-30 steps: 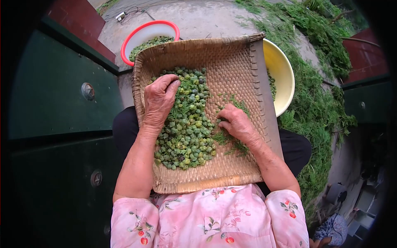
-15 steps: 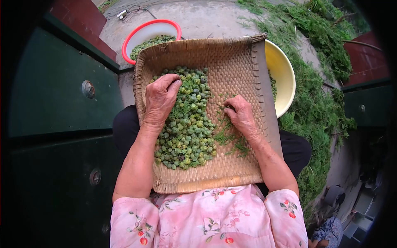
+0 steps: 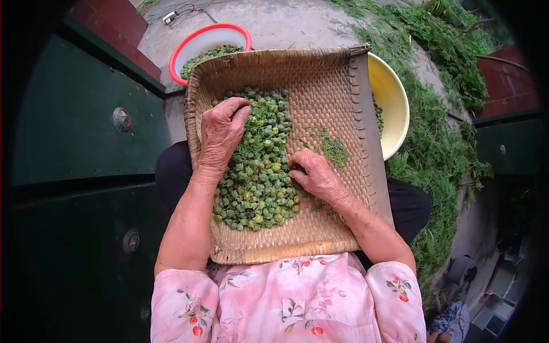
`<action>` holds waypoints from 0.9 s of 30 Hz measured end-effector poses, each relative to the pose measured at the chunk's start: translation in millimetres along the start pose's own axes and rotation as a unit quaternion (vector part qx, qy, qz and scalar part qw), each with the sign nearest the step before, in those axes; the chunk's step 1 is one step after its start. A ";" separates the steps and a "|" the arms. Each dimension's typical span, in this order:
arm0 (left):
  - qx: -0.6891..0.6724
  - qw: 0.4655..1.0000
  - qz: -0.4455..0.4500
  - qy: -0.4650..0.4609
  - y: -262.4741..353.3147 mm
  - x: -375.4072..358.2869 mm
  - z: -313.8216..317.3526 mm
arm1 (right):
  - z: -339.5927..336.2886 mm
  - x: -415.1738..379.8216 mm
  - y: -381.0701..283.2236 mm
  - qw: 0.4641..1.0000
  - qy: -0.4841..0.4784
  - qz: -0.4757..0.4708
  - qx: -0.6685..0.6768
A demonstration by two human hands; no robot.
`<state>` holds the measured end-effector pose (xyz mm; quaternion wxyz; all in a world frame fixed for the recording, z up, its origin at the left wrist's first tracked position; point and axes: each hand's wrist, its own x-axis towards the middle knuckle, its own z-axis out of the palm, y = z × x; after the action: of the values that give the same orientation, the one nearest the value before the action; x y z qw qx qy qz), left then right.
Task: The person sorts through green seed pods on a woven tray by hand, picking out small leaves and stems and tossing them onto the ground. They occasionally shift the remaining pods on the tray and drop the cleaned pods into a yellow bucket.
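A woven basket tray (image 3: pixel 320 234) rests across the lap, with a heap of small green cones (image 3: pixel 257 188) along its left half. My left hand (image 3: pixel 222 134) is over the upper left of the heap, thumb and fingertips pinched together beside thin green leaf sprigs (image 3: pixel 266 117). Whatever it pinches is hidden. My right hand (image 3: pixel 315 176) touches the heap's right edge with its fingers curled in; I cannot make out what is in them. A leafy green sprig (image 3: pixel 333 150) lies on the bare weave above this hand.
Beyond the tray, a white basin with a red rim (image 3: pixel 250 40) holds more green cones. A yellow basin (image 3: pixel 394 108) stands to the right, partly behind the tray. Cut green branches (image 3: pixel 434 188) cover the ground at right. Dark green doors (image 3: pixel 86 126) stand close on the left.
My right hand has moved left and down to the heap's edge, and a sprig now lies where it was. My left hand stays pinched in nearly the same place.
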<state>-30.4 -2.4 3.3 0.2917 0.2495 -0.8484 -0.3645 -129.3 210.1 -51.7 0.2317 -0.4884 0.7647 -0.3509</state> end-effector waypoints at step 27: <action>0.005 0.999 -0.008 -0.038 -4.1 0.0 1.9 | 4.4 -1.3 -21.6 0.995 -0.031 0.067 -0.070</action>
<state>-30.8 -4.0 -0.9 0.2553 0.2438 -0.8584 -0.3722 -113.1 204.0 -38.0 0.2433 -0.4614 0.8108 -0.2653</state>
